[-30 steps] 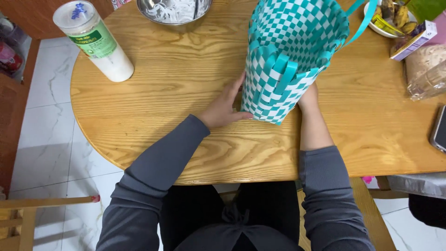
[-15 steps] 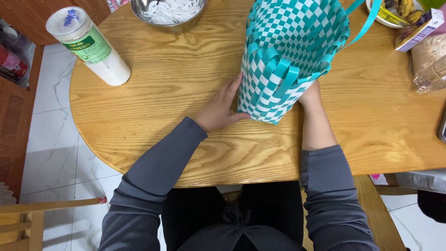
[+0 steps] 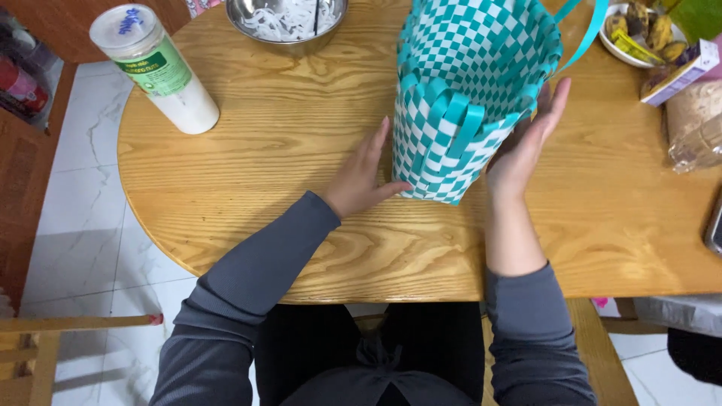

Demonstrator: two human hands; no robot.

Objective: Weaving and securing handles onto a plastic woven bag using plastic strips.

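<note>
- The woven basket, checked in teal and white, stood on the wooden tabletop toward its far right part, tipped a little so its loose strip ends at the near rim faced the person.
- The left hand lay flat against the basket's left side near the base, fingers pressed together and thumb tucked under the lower corner — a brace, not a grip.
- The right hand was open, fingers straight and close together, palm turned to the basket's right wall; whether it touched the weave there could not be told.
- To do this step well, I judged that both palms should press evenly from opposite sides, so the soft weave kept its shape instead of buckling.
- The unwoven teal strips at the near edge looked springy — a steady hold low on the body would keep them from slipping out of line.
- The long teal handle strap trailed toward a small dish of fruit; it was worth keeping clear.
- A white plastic jar and a steel bowl stood well apart to the left.
</note>
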